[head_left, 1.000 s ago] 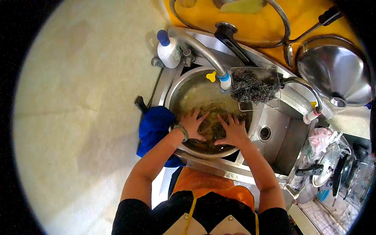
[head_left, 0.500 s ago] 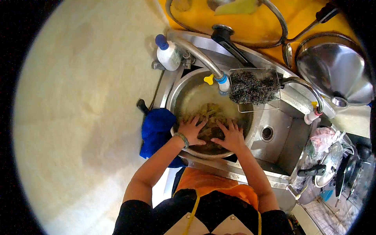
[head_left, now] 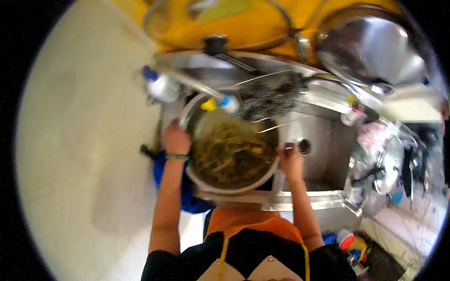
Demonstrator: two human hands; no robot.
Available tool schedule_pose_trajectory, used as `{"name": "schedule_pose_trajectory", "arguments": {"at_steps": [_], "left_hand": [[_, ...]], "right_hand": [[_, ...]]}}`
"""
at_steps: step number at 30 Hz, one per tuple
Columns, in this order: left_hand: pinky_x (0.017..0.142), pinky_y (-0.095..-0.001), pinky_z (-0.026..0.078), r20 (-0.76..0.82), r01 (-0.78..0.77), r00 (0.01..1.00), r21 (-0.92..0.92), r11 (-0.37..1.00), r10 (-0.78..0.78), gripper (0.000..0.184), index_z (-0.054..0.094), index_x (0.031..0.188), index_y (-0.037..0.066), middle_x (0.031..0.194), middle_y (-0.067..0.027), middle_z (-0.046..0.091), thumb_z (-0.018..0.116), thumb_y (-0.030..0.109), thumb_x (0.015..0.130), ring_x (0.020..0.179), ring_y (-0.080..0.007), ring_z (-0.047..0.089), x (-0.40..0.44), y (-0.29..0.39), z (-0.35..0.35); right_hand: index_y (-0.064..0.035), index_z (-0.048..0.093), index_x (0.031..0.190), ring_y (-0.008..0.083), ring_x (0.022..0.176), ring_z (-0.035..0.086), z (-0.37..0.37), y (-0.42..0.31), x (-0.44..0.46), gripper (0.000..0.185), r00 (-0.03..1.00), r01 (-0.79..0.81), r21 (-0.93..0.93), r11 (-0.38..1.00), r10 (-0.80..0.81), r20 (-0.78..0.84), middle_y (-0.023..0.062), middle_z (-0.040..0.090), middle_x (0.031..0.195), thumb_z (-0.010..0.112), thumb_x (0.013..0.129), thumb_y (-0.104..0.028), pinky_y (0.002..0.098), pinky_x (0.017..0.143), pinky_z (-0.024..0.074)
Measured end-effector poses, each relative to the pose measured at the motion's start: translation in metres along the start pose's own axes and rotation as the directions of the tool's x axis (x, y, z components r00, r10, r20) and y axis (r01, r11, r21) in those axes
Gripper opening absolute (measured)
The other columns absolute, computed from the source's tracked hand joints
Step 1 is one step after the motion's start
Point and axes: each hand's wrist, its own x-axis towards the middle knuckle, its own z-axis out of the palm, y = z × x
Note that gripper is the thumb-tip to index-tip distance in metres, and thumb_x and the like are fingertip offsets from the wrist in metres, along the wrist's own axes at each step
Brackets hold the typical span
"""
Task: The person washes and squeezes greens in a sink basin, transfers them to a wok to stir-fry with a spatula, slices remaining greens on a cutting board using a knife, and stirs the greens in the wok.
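Note:
A round metal basin (head_left: 230,190) holds cloudy water and a brownish-green leafy mass (head_left: 234,157). At the basin's left rim, my left hand (head_left: 176,139) is closed, with a bracelet on its wrist. My right hand (head_left: 291,161) grips the opposite side of the rim, its fingers curled and partly blurred. Over the back of the basin hangs a faucet spout (head_left: 228,104) with a blue ring and a yellow lever. Just right of the spout is a wire rack with dark, curly, shredded-looking material (head_left: 272,99).
A steel sink (head_left: 323,145) with a drain lies to the right. A white bottle with a blue cap (head_left: 161,88) stands at the back left, and blue cloth (head_left: 190,199) hangs at the left front. A large metal bowl (head_left: 375,51) is at the back right.
Both hands have come up out of the leafy mass and moved apart to the basin's two sides, closing on its rim. The view has shifted and is blurred.

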Motion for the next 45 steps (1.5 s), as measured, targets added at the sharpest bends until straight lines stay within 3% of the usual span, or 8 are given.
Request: {"name": "schedule_pose_trajectory", "arguments": {"at_steps": [2, 6, 14, 17, 18, 20, 30, 45], "left_hand": [[0.091, -0.0429, 0.045, 0.241, 0.104, 0.964, 0.038, 0.994, -0.11, 0.041, 0.053, 0.119, -0.003, 0.108, -0.024, 0.059, 0.054, 0.006, 0.079, 0.098, -0.0365, 0.056, 0.022, 0.023, -0.035], [0.088, -0.0444, 0.047, -0.072, -0.251, 0.965, 0.009, 0.968, 0.251, 0.034, 0.052, 0.121, 0.0, 0.118, -0.0221, 0.055, 0.051, 0.007, 0.088, 0.101, -0.0355, 0.057, 0.051, -0.013, 0.029], [0.071, -0.0446, 0.047, 0.06, -0.029, 0.997, -0.364, 0.931, 0.055, 0.021, 0.054, 0.109, 0.006, 0.099, -0.0162, 0.061, 0.053, 0.013, 0.09, 0.083, -0.0373, 0.058, 0.063, -0.04, 0.05], [0.07, -0.0413, 0.047, -0.154, -0.169, 0.98, -0.34, 0.925, 0.123, 0.016, 0.055, 0.105, 0.006, 0.091, -0.0142, 0.061, 0.052, 0.01, 0.09, 0.078, -0.0319, 0.058, 0.042, -0.05, 0.041], [0.069, -0.0381, 0.047, -0.105, -0.124, 0.992, -0.687, 0.716, 0.071, 0.014, 0.057, 0.102, 0.006, 0.088, -0.012, 0.061, 0.053, 0.008, 0.089, 0.074, -0.0255, 0.058, 0.048, -0.077, 0.068], [0.068, -0.0341, 0.047, -0.101, 0.009, 0.993, -0.435, 0.9, -0.059, 0.013, 0.056, 0.101, 0.004, 0.084, -0.0095, 0.059, 0.055, 0.007, 0.088, 0.072, -0.0209, 0.056, 0.024, -0.024, -0.003], [0.064, -0.0231, 0.042, 0.15, 0.279, 0.955, -0.738, 0.614, -0.254, 0.005, 0.054, 0.092, 0.008, 0.08, 0.0007, 0.054, 0.058, 0.01, 0.09, 0.073, -0.0106, 0.05, -0.064, -0.031, -0.018], [0.067, -0.029, 0.044, -0.009, 0.244, 0.938, -0.691, 0.68, -0.345, 0.01, 0.057, 0.093, 0.002, 0.078, -0.0061, 0.057, 0.058, 0.009, 0.085, 0.071, -0.0148, 0.052, -0.171, 0.18, -0.064]], "right_hand": [[-0.0014, 0.058, 0.096, 0.0402, 0.071, 0.063, 0.018, 0.022, -0.006, 0.029, 1.0, 0.005, -0.096, 0.995, -0.005, 0.0, 0.0215, 0.064, 0.078, 0.064, 0.082, -0.027, 0.0466, 0.06, 0.0509], [-0.003, 0.058, 0.092, 0.0426, 0.072, 0.062, 0.019, 0.003, -0.029, 0.041, 0.993, -0.11, -0.1, 0.989, 0.114, 0.038, 0.023, 0.064, 0.078, 0.056, 0.088, -0.044, 0.0506, 0.061, 0.0494], [-0.0003, 0.055, 0.092, 0.0455, 0.077, 0.06, 0.031, -0.011, -0.047, 0.032, 0.934, -0.2, 0.35, 0.915, 0.287, -0.215, 0.0263, 0.061, 0.077, 0.054, 0.092, -0.032, 0.0497, 0.064, 0.046], [0.0003, 0.055, 0.091, 0.0409, 0.072, 0.059, 0.019, -0.014, -0.048, 0.032, 0.921, -0.188, 0.509, 0.84, 0.33, -0.205, 0.0243, 0.06, 0.075, 0.052, 0.093, -0.031, 0.0431, 0.064, 0.0448], [0.0004, 0.055, 0.09, 0.0394, 0.07, 0.058, 0.011, -0.017, -0.05, 0.031, 0.929, -0.193, 0.539, 0.82, 0.33, -0.169, 0.0239, 0.059, 0.074, 0.052, 0.094, -0.031, 0.0422, 0.063, 0.0445], [0.0, 0.054, 0.089, 0.0332, 0.062, 0.053, 0.005, -0.014, -0.052, 0.03, 0.938, -0.119, 0.592, 0.797, 0.286, -0.195, 0.0217, 0.057, 0.071, 0.052, 0.094, -0.029, 0.04, 0.06, 0.0431], [0.0006, 0.054, 0.085, 0.023, 0.056, 0.047, -0.065, 0.015, -0.048, 0.03, 0.98, -0.031, 0.512, 0.858, 0.126, -0.152, 0.0205, 0.052, 0.064, 0.056, 0.092, -0.028, 0.0389, 0.058, 0.0429], [0.0045, 0.059, 0.09, 0.0211, 0.067, 0.058, -0.183, 0.13, -0.025, 0.029, 0.991, 0.019, 0.411, 0.911, 0.037, -0.127, 0.0175, 0.065, 0.077, 0.057, 0.091, -0.024, 0.0349, 0.065, 0.0461]]}}
